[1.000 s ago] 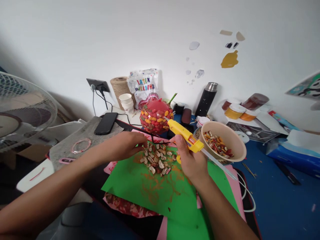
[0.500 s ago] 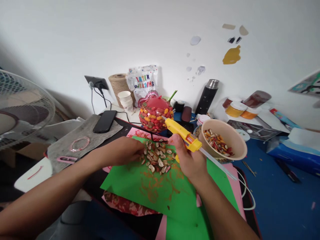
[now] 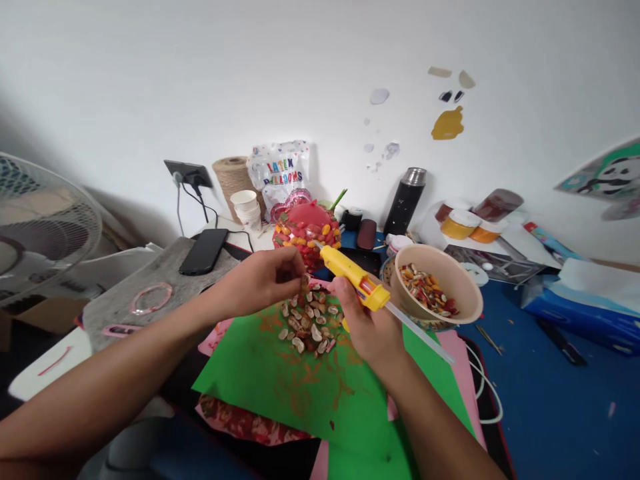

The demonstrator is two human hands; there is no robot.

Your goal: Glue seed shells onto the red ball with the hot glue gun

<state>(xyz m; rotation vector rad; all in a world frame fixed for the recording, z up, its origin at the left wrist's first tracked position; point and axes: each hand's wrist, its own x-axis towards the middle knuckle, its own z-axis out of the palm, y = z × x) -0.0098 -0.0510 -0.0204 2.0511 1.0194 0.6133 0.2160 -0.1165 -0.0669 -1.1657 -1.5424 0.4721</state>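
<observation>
My right hand (image 3: 367,327) is wrapped round a yellow glue gun (image 3: 353,275) with a clear glue stick out of its back; its nozzle points up-left. My left hand (image 3: 260,280) is raised just left of the nozzle, fingers pinched on a small shell piece. Below both hands a pile of pale shell pieces (image 3: 310,321) lies on a green paper sheet (image 3: 310,387). Behind the nozzle stands a red balloon (image 3: 306,230) covered in red, orange and yellow pieces.
A tan bowl (image 3: 453,283) of coloured shells sits right of the glue gun. A phone (image 3: 204,242), paper cups (image 3: 247,205), twine roll (image 3: 231,177), balloon packet (image 3: 280,172), black flask (image 3: 404,199) and paint jars (image 3: 463,223) line the back. A fan (image 3: 40,220) stands at left, a tissue pack (image 3: 585,300) at right.
My left hand has lifted off the shell pile, pinching a piece, up toward the glue gun's nozzle. The glue gun shifted slightly left. The view also swung a little.
</observation>
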